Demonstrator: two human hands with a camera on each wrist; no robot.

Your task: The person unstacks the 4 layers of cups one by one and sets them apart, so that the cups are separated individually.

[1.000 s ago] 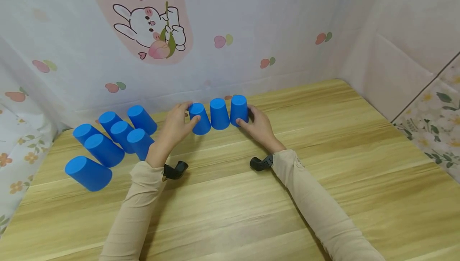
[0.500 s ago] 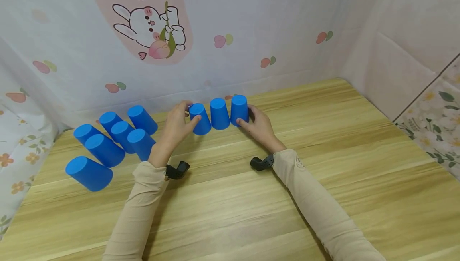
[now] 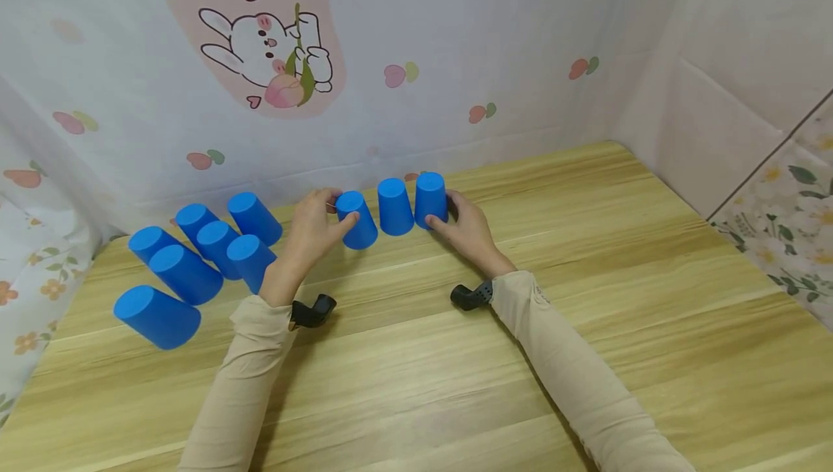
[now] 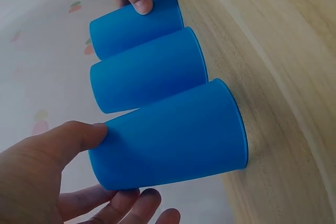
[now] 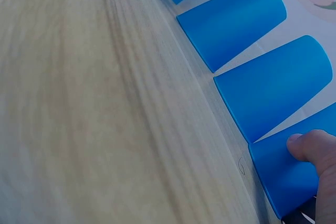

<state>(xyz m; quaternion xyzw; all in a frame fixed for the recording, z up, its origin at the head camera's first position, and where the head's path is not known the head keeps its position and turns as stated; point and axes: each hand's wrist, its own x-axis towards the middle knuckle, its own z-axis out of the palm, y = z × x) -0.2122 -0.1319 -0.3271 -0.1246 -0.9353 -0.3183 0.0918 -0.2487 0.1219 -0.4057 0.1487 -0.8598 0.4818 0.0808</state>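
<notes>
Three blue plastic cups stand upside down in a row near the back of the table. My left hand point(image 3: 311, 232) grips the left cup point(image 3: 360, 232) between the thumb and the fingers at its far side. The middle cup point(image 3: 395, 209) stands untouched, a narrow gap from the left one. At the row's other end my right hand point(image 3: 470, 233) holds the right cup point(image 3: 430, 196), thumb on its near side and fingers behind it. In the left wrist view, the thumb presses near the closed end of the left cup point(image 4: 173, 140), fingertips below it.
More upside-down blue cups point(image 3: 185, 274) stand in a loose group on the left of the wooden table point(image 3: 390, 385), partly behind the left wrist. A printed cloth point(image 3: 423, 24) hangs along the back edge.
In the last half second my left hand has moved the left cup slightly left and nearer, widening its gap from the middle cup. The right hand keeps its hold on the right cup.
</notes>
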